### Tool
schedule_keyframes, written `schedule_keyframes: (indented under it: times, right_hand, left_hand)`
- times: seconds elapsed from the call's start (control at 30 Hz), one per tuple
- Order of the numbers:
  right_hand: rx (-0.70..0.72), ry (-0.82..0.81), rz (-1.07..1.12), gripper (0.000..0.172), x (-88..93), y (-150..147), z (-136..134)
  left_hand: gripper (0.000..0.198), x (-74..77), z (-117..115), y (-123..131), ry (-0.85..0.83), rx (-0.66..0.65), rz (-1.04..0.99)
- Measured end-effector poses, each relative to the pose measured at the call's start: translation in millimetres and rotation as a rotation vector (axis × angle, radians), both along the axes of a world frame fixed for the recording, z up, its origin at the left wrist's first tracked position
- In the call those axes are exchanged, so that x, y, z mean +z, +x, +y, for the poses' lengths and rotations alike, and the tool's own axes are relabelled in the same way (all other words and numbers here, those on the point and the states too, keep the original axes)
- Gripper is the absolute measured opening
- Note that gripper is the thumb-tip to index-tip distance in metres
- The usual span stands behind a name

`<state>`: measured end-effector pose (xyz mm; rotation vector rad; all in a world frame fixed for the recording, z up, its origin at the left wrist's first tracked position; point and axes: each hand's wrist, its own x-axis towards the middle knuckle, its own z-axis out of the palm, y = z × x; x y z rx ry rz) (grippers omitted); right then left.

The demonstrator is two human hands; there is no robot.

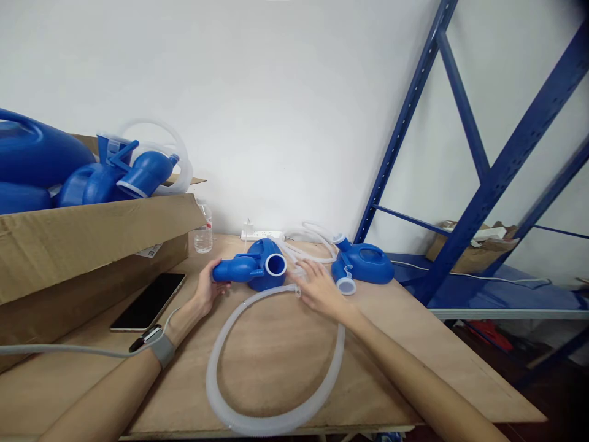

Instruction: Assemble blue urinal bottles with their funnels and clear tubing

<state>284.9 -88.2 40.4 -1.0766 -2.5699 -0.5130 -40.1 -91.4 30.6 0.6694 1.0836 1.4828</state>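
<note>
In the head view my left hand is wrapped around the end of a blue plastic urinal bottle. Its round white-rimmed mouth faces me, to the right of that hand. Stretched fingers of my right hand reach over the table just right of the mouth, holding nothing that I can see. Close to that hand's fingers lies the clear end fitting of a translucent corrugated hose. The hose makes a wide loop on the table between my forearms. Part of it is hidden under my right hand.
A second blue urinal bottle lies at right, with a coiled hose behind. At left are a cardboard box of blue bottles, a phone and a water bottle. A power strip and blue shelving are beyond.
</note>
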Motion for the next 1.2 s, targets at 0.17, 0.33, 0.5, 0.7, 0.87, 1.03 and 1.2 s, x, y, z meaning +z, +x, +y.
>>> schedule_keyframes:
  times: [0.17, 0.33, 0.5, 0.7, 0.87, 1.03, 1.2]
  right_hand:
    - [-0.038, 0.012, -0.133, 0.026, -5.9, -27.2, -19.9]
    - [-0.059, 0.090, -0.242, 0.018, -4.7, -33.5, -12.9]
    - [-0.048, 0.062, -0.262, 0.025, -2.7, -36.3, -16.3]
    - [-0.117, -0.174, 0.172, 0.031, 4.4, -31.7, -27.6]
    - [-0.130, -0.227, 0.288, 0.030, 2.7, -29.6, -24.2]
    - [-0.060, -0.318, 0.183, 0.033, -7.9, -32.7, -21.4]
    - [-0.026, -0.619, 0.268, 0.048, -4.0, -52.6, -30.6]
  left_hand:
    - [0.030, 1.6, -1.8, -0.8, 0.018, 0.047, -0.002]
    - [0.030, 1.4, -2.4, -0.4, 0.012, 0.015, -0.014]
    - [0.032, -3.9, 1.3, -2.5, 0.018, 0.049, -0.017]
    - [0.034, -4.5, 0.9, -3.7, 0.036, 0.038, -0.041]
    - [0.032, -1.6, -2.6, -0.8, 0.031, 0.018, -0.048]
    - [0.028, -0.3, -4.6, 2.1, 0.023, -0.002, -0.031]
    - [0.027, -1.7, -4.0, 2.0, 0.017, -0.014, -0.048]
